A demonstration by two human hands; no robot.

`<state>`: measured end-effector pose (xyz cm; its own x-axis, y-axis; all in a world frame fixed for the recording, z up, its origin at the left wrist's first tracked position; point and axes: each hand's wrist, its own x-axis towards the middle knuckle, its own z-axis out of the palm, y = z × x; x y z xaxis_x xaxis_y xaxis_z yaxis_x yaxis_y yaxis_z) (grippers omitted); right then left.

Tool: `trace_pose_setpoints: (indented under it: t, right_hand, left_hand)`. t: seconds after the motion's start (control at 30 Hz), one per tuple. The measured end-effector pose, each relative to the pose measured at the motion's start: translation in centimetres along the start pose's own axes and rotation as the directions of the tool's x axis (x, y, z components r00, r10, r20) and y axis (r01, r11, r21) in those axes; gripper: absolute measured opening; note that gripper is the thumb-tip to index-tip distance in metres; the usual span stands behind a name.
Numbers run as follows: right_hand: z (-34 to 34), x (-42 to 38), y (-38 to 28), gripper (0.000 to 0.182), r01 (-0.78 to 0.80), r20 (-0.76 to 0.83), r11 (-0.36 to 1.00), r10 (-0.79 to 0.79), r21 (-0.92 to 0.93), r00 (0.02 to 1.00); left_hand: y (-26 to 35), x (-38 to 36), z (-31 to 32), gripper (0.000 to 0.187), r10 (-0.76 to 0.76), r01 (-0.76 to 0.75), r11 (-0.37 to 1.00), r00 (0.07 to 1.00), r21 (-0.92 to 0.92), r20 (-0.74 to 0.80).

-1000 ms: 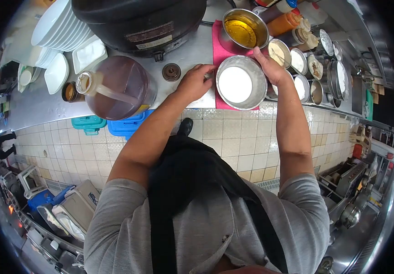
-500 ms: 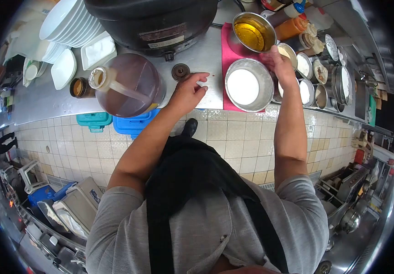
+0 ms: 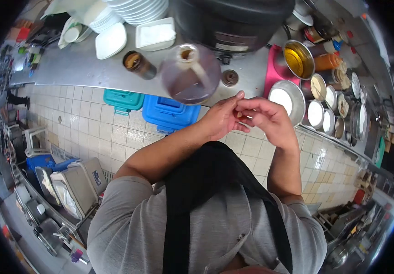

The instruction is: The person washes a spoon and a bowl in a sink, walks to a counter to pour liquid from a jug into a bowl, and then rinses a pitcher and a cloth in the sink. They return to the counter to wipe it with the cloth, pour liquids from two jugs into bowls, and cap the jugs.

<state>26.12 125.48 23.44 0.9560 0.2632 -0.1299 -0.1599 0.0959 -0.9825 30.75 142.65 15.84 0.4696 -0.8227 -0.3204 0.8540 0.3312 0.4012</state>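
My left hand [image 3: 220, 120] is raised in front of the counter's edge, palm turned toward the right, fingers loosely bent and apart. Facing it, my right hand [image 3: 272, 121] has curved, parted fingers whose tips meet or nearly meet the left thumb. No held object can be made out between them. Beyond the hands lies a round brown cap [image 3: 230, 78]. A large clear jug [image 3: 191, 89] of brown liquid stands uncapped left of it. To the right, a metal bowl [image 3: 299, 106] holds something white, beside a metal pot [image 3: 310, 54] of yellow oil.
A big black appliance [image 3: 233, 23] stands behind the jug. Stacked white dishes [image 3: 111, 41] and a dark jar [image 3: 140, 65] are left. Several filled metal containers [image 3: 315, 113] line the right, by a pink cloth [image 3: 274, 68]. Blue [image 3: 167, 114] and teal bins [image 3: 123, 99] sit below the counter.
My right hand has left the oil pot's side and come back left and toward me. My left hand has drawn away from the cap, and both hands now meet. The view has turned.
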Motion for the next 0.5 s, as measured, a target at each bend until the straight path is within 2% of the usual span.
trace_pose_setpoints:
  t: [0.03,0.07,0.13,0.17,0.2,0.27,0.3,0.33,0.4,0.47,0.5]
  right_hand:
    - [1.2,0.6,-0.1,0.031,-0.038,0.013,0.999,0.037,0.033,0.999]
    - [2.3,1.2,-0.3,0.031,-0.034,0.024,0.999,0.033,0.029,0.999]
    - [4.5,2.3,-0.7,0.029,-0.007,-0.143,0.997,-0.004,-0.08,0.99]
    - [5.6,3.7,-0.4,0.031,0.181,-0.171,0.903,-0.264,-0.389,0.949]
    - [6.7,4.8,0.1,0.031,0.185,-0.166,0.901,-0.268,-0.393,0.949]
    - [8.5,6.8,1.6,0.035,0.244,-0.331,0.769,-0.506,-0.591,0.796]
    - [9.0,7.7,2.5,0.039,0.26,-0.339,0.764,-0.528,-0.591,0.779]
    - [9.6,8.4,3.4,0.039,0.259,-0.335,0.759,-0.529,-0.597,0.779]
    - [10.7,9.6,4.5,0.038,0.373,-0.433,0.846,-0.519,-0.381,0.737]
    - [11.5,9.8,4.0,0.037,0.368,-0.431,0.844,-0.52,-0.389,0.737]
    - [11.4,10.3,4.0,0.036,0.34,-0.469,0.84,-0.524,-0.424,0.711]
  left_hand:
    - [1.2,-1.8,0.6,0.039,0.029,-0.026,0.999,0.998,0.042,-0.06]
    - [1.7,-3.2,-0.1,0.039,0.041,-0.038,0.998,0.997,0.044,-0.062]
    - [2.7,-6.0,-1.7,0.033,0.036,-0.005,0.986,0.983,0.166,-0.179]
    - [3.4,-7.6,-2.2,0.026,0.037,0.008,0.975,0.979,0.221,-0.2]
    - [4.2,-9.3,-3.1,0.026,0.044,0.001,0.975,0.98,0.221,-0.197]
    - [5.8,-12.8,-5.1,0.021,-0.045,0.108,0.947,0.977,0.302,-0.209]
    - [6.5,-14.3,-6.2,0.021,-0.04,0.102,0.948,0.978,0.3,-0.203]
    - [7.2,-15.9,-7.4,0.021,0.032,0.075,0.934,0.957,0.35,-0.289]
    - [8.3,-18.7,-11.1,0.021,0.187,0.04,0.896,0.87,0.443,-0.457]
    - [8.5,-21.5,-17.5,0.02,0.328,0.044,0.849,0.738,0.527,-0.59]
    - [8.4,-23.1,-21.1,0.02,0.343,0.069,0.86,0.656,0.506,-0.672]
